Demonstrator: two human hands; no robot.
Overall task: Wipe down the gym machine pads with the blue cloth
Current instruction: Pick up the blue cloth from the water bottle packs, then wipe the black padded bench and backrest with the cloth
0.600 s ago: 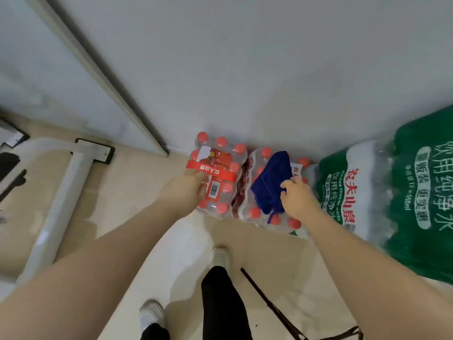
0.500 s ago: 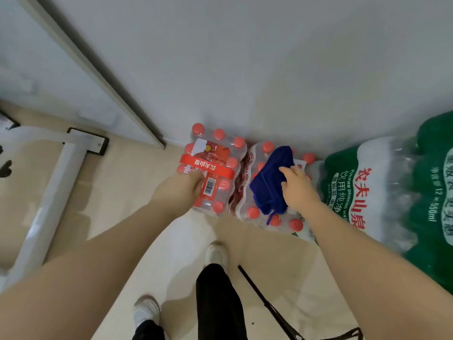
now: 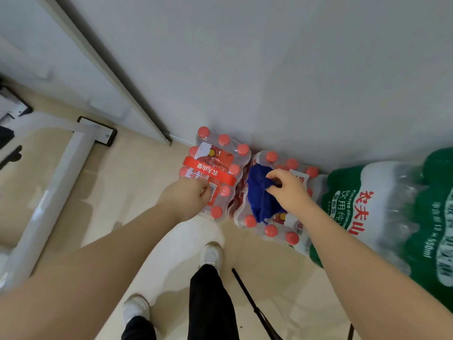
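The blue cloth (image 3: 260,195) lies crumpled on top of a shrink-wrapped pack of red-capped water bottles (image 3: 282,227) on the floor by the wall. My right hand (image 3: 290,188) pinches the cloth's upper edge between thumb and fingers. My left hand (image 3: 187,196) rests on the neighbouring pack of red-capped bottles (image 3: 215,165), fingers curled at its red carry band. No machine pad is in view; only a white metal frame (image 3: 51,182) shows at the left.
Large green-wrapped packs of water (image 3: 382,217) stand stacked at the right against the grey wall. My legs and white shoes (image 3: 210,255) are on the beige floor below. A thin black strap (image 3: 255,307) lies on the floor near my feet.
My right hand has closed its fingers on the cloth's upper edge and bunched it up a little. My left hand stays on the left bottle pack.
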